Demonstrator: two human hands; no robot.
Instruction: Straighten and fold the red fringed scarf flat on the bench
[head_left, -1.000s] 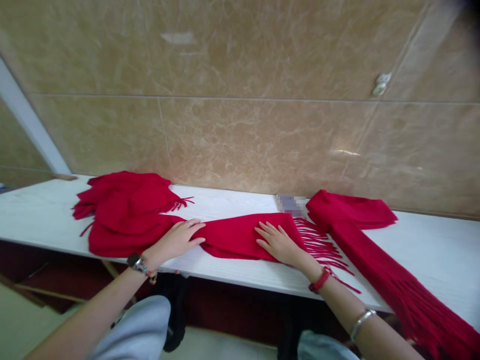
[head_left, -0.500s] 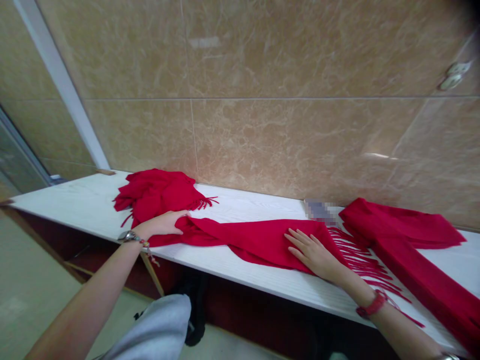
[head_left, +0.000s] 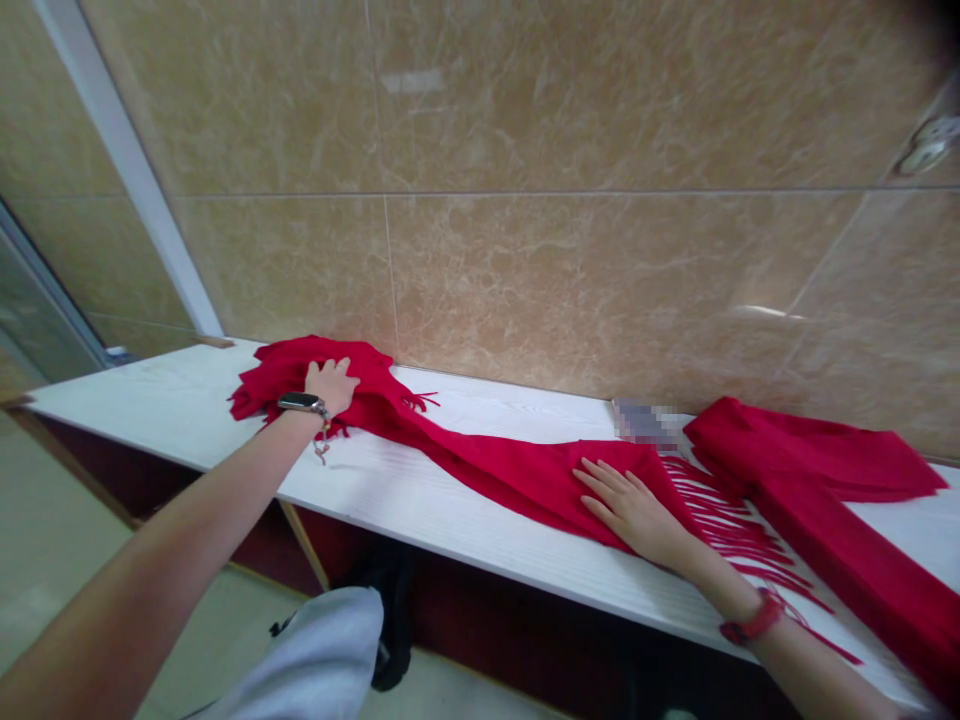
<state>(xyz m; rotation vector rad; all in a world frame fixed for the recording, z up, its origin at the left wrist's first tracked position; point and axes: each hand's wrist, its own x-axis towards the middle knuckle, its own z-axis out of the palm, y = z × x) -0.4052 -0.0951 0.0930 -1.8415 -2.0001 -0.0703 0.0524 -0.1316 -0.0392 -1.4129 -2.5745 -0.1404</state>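
Note:
A red scarf (head_left: 517, 465) stretches along the white tabletop, its near end fringed and its far end heaped in a crumpled pile at the left. On that pile my left hand (head_left: 332, 387) is closed on the cloth with bent fingers; part of the grip is hidden. The length beside it runs slanting down to the right in loose folds. My right hand (head_left: 626, 505) lies flat near the fringed end, fingers spread, pressing on the fabric and holding nothing. The fringe (head_left: 739, 530) fans out just right of that hand.
Another red scarf length (head_left: 817, 450), folded over itself, lies at the right and runs off the frame. A blurred flat item (head_left: 645, 424) sits by the tiled wall (head_left: 525, 270) behind. Open shelves (head_left: 247, 540) are under the tabletop (head_left: 375, 492), and my leg (head_left: 307, 650) is below its front edge.
My left hand has moved away from the front edge, up and left onto the pile, carrying the scarf's middle with it. My right hand stays flat on the scarf.

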